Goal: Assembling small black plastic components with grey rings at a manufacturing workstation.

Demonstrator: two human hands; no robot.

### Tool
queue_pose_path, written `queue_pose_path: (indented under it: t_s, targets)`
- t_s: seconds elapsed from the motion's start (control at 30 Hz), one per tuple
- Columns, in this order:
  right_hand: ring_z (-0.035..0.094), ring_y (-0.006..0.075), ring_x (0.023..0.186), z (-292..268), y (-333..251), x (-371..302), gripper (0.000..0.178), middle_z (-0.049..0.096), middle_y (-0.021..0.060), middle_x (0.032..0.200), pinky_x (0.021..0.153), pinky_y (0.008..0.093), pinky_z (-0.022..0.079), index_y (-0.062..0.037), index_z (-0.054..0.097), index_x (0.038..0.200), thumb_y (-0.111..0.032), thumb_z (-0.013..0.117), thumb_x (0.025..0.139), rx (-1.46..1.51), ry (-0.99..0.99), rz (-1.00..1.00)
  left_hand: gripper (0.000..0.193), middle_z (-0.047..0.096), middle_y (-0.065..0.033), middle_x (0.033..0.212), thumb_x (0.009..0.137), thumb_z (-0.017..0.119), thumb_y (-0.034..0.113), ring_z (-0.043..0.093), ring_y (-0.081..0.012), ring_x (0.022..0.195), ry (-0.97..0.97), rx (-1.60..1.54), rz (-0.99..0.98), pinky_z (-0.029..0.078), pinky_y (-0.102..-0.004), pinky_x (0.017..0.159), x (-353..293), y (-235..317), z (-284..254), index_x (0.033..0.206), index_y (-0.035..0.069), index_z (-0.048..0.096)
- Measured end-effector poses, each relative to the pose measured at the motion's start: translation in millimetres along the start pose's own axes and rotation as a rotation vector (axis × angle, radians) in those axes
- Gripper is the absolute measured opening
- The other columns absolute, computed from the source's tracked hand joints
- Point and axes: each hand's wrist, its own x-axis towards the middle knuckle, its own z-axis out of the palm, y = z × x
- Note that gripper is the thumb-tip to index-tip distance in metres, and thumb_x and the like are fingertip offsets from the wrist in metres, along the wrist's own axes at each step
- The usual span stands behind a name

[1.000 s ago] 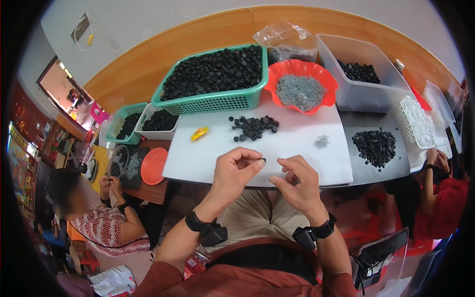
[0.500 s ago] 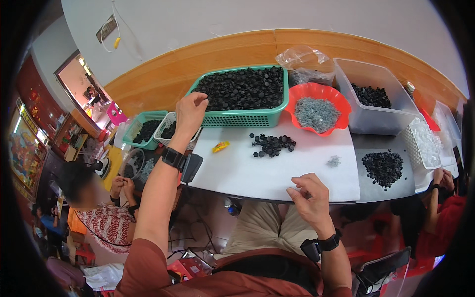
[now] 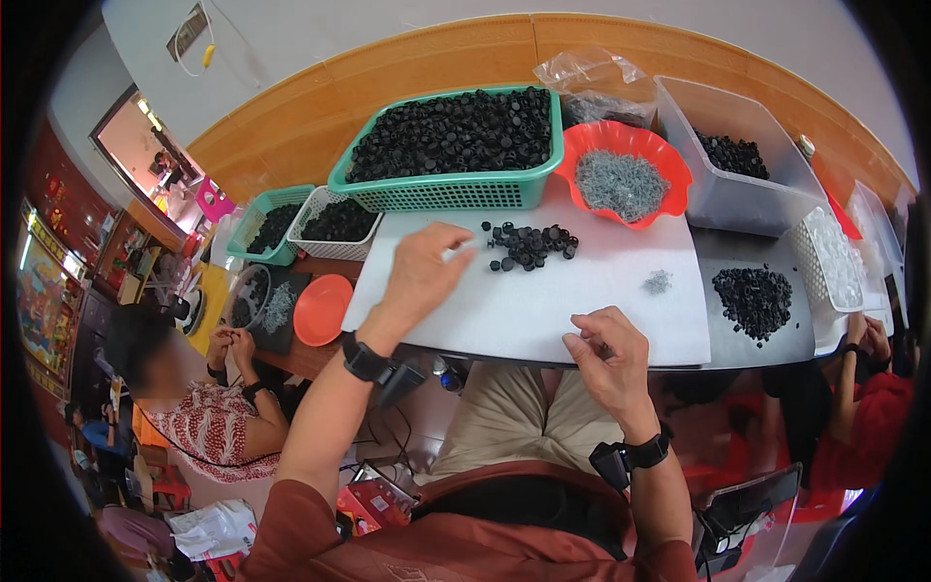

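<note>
My left hand [image 3: 427,274] hovers over the white sheet [image 3: 485,325], left of a small heap of round black caps [image 3: 531,246]. Its fingers are bent, and white shows in a gap between thumb and forefinger; I see nothing held. My right hand [image 3: 613,361] is at the sheet's near edge with its fingers curled in. Whatever it may hold is hidden or too small to make out. Behind the heap stands a green basket [image 3: 456,197] full of black caps. Beside it a red scalloped bowl [image 3: 632,215] holds fine grey metal pieces, and a little pile of similar pieces [image 3: 658,281] lies on the sheet.
At left are a white basket [image 3: 335,250], a smaller green basket [image 3: 279,256] and a red plate [image 3: 323,310]. A clear bin [image 3: 742,199], a black-parts pile [image 3: 752,303] and a white basket of clear pieces [image 3: 819,281] stand right. People work at both sides.
My left hand has come down from the big green basket's left edge toward the cap heap, now covering the spot where a yellow wrapped item lay. My right hand has barely moved. The view has shifted.
</note>
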Motion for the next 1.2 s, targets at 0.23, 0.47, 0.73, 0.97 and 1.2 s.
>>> queue_pose_path:
  t_s: [0.23,0.47,0.73,0.97,1.2]
  targets:
    - [0.055,0.0098,0.06,1,4,-2,0.021,0.065,0.0069,0.086,0.055,0.0246,0.044,-0.0007,0.074,0.105,-0.002,0.079,0.085,0.037,0.0,0.0,0.024,0.074,-0.0157,0.104,0.086,0.074,0.013,0.069,-0.0331,0.101,-0.225,0.091,0.075,0.053,-0.0413,0.089,-12,8,27,0.107,0.001,0.074]
    - [0.055,0.0089,0.07,-5,1,-2,0.021,0.062,0.0051,0.087,0.06,0.0222,0.045,0.0,0.073,0.107,0.003,0.077,0.086,0.017,-0.051,0.011,0.025,0.074,-0.0153,0.104,0.086,0.073,0.012,0.071,-0.029,0.097,-0.22,0.012,-0.033,0.055,-0.0372,0.086,-19,21,25,0.107,0.0,0.075]
    - [0.06,0.0116,0.067,-10,-4,-6,0.021,0.067,0.0077,0.089,0.058,0.0248,0.047,-0.0014,0.074,0.106,0.001,0.077,0.086,0.053,0.009,-0.004,0.02,0.072,-0.0123,0.1,0.085,0.074,0.007,0.071,-0.0251,0.091,-0.147,-0.166,-0.023,0.056,-0.0329,0.08,-42,44,35,0.103,-0.001,0.075]
    - [0.064,0.0191,0.064,-65,-12,0,0.02,0.068,0.0118,0.095,0.056,0.0299,0.05,-0.0015,0.071,0.105,0.001,0.077,0.086,-0.335,0.115,-0.049,0.016,0.072,-0.0113,0.102,0.086,0.072,0.005,0.07,-0.025,0.086,-0.173,-0.194,0.076,0.055,-0.0335,0.07,-47,56,49,0.101,0.001,0.075]
    - [0.068,0.0363,0.085,-114,19,31,0.019,0.067,0.0125,0.102,0.072,0.0429,0.054,-0.0035,0.071,0.107,0.001,0.067,0.089,-0.723,0.054,-0.084,0.016,0.072,-0.011,0.101,0.085,0.073,0.005,0.069,-0.0254,0.083,-0.206,-0.296,0.111,0.053,-0.0334,0.067,-46,68,67,0.101,0.002,0.075]
